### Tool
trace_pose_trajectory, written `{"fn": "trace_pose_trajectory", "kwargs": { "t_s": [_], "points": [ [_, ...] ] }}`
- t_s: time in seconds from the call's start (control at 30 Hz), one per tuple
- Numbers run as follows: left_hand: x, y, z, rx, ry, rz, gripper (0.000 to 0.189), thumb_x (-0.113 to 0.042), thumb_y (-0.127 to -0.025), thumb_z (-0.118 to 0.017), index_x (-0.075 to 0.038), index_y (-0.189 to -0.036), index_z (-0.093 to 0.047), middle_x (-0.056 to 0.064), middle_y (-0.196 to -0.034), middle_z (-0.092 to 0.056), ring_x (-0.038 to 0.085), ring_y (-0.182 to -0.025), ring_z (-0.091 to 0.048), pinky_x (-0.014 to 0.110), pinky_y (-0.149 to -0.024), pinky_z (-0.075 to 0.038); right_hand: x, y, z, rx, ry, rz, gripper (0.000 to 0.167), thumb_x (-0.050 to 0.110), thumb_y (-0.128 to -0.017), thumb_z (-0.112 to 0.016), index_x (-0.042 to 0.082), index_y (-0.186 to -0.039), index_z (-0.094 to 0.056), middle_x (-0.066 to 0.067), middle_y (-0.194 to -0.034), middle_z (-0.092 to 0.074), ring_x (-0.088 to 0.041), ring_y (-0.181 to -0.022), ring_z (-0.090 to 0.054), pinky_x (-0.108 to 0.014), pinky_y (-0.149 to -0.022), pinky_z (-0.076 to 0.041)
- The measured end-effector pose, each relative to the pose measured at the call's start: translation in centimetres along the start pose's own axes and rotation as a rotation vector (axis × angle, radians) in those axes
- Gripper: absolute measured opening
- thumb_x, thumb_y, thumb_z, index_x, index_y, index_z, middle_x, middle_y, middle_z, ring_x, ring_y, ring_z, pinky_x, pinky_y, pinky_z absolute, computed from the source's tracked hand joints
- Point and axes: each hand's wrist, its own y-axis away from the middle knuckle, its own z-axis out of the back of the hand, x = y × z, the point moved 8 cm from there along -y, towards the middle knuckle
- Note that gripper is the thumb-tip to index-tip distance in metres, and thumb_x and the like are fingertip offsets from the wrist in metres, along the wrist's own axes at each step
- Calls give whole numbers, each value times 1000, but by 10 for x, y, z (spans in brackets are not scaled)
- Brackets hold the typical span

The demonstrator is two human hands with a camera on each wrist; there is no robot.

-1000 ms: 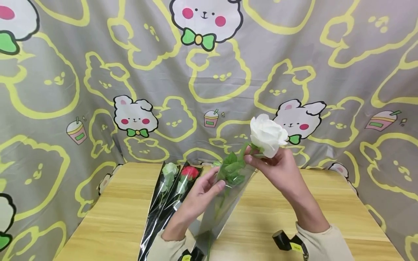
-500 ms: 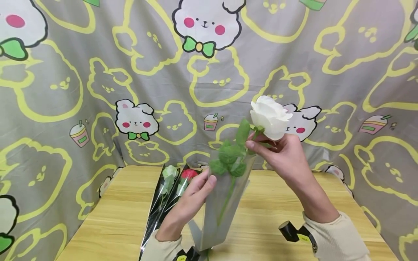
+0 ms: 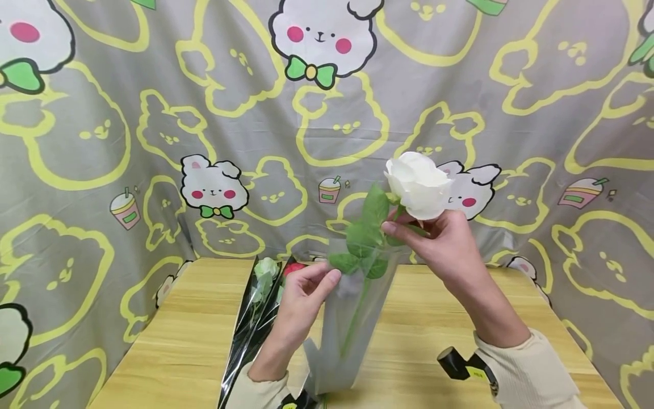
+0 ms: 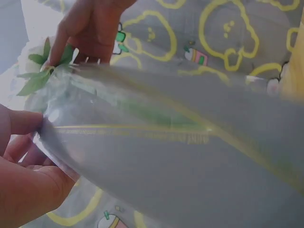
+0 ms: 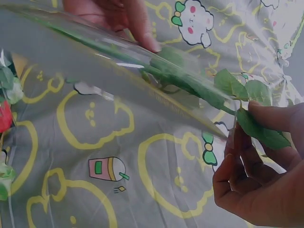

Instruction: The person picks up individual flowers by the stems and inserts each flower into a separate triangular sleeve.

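Note:
A white rose [image 3: 418, 184] with green leaves is held up in the head view. My right hand [image 3: 441, 244] pinches its stem just below the bloom. The lower stem and some leaves lie inside a sleeve [image 3: 352, 329] of clear and grey film, while the flower head stands out above its mouth. At the sleeve's upper left edge, my left hand [image 3: 301, 295] pinches the film between thumb and fingers. In the right wrist view, leaves [image 5: 259, 133] stick out of the sleeve mouth beside the right thumb. The left wrist view shows a gold line along the sleeve [image 4: 142, 161].
Left of my hands, a pale green-white rose [image 3: 267, 267] and a red rose [image 3: 293, 268] lie in black-backed clear sleeves on the wooden table [image 3: 168, 329]. Behind the table hangs a grey curtain [image 3: 337, 136] with cartoon rabbits.
My right hand and the white rose have risen, then shifted slightly left. The left hand has moved left along with the sleeve's edge, and the sleeve faces the head camera more fully.

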Motion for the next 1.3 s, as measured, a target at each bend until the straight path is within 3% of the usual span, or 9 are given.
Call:
{"fn": "trace_pose_trajectory", "kwargs": {
  "t_s": [0.13, 0.33, 0.57, 0.67, 0.8, 0.93, 1.07, 1.17, 1.3],
  "points": [
    [4, 3, 3, -74, 80, 23, 18, 2, -96, -68, 18, -104, -69, -6, -81, -66, 6, -71, -53, 19, -63, -44, -3, 0, -1, 2, -10, -10, 18, 1, -89, -79, 6, -103, -69, -4, -95, -71, -18, -92, -67, -23, -78, -54],
    [8, 7, 5, -151, 131, 19, 18, 7, -91, -71, 22, -98, -66, -5, -79, -70, 5, -71, -58, 19, -64, -48, -10, 3, -8, 51, 65, -31, 24, 1, -87, -81, 0, -107, -66, -3, -95, -71, -16, -90, -67, -25, -80, -54],
    [9, 3, -8, -58, 240, 45, 24, 3, -95, -68, 17, -114, -64, 2, -99, -75, 12, -93, -68, 25, -82, -54, -16, 6, -21, 164, 126, -76, 36, 7, -87, -83, 5, -119, -67, -7, -104, -71, -18, -101, -68, -35, -98, -52],
    [11, 4, -15, -6, 333, 86, 33, 1, -99, -63, 14, -129, -60, 7, -116, -72, 17, -109, -66, 28, -93, -53, -16, 5, -23, 196, 136, -74, 38, 8, -86, -83, 6, -121, -67, -7, -107, -71, -19, -101, -67, -36, -94, -54],
    [14, 5, -21, 33, 407, 113, 39, -1, -103, -57, 17, -137, -52, 9, -123, -67, 18, -117, -60, 30, -102, -48, -18, 4, -26, 251, 177, -76, 43, 6, -84, -84, 6, -123, -66, -7, -108, -72, -21, -99, -68, -37, -86, -57],
    [13, 7, -22, 35, 407, 104, 39, -1, -104, -54, 20, -137, -50, 6, -120, -67, 16, -117, -57, 30, -106, -45, -20, 3, -28, 327, 185, -89, 49, 8, -84, -86, 5, -127, -62, -8, -111, -69, -23, -99, -67, -39, -87, -56],
    [12, 7, -22, 24, 414, 96, 38, -1, -103, -56, 17, -136, -53, 6, -120, -67, 16, -117, -58, 30, -104, -46, -21, 2, -22, 307, 150, -134, 50, 10, -86, -84, 5, -129, -62, -7, -117, -66, -22, -106, -63, -40, -93, -52],
    [12, 6, -24, 39, 458, 100, 33, 1, -100, -60, 7, -132, -63, 7, -117, -68, 17, -113, -60, 29, -100, -49, -21, 1, -18, 289, 149, -156, 43, 10, -86, -84, 4, -126, -67, -6, -118, -68, -19, -107, -62, -39, -93, -51],
    [12, 7, -26, 82, 540, 109, 26, 2, -97, -63, -8, -119, -74, 3, -113, -67, 14, -111, -59, 27, -100, -48, -19, 0, -22, 364, 223, -143, 35, 14, -82, -88, 5, -113, -75, -3, -110, -73, -19, -100, -63, -38, -88, -52]
  ]
}}
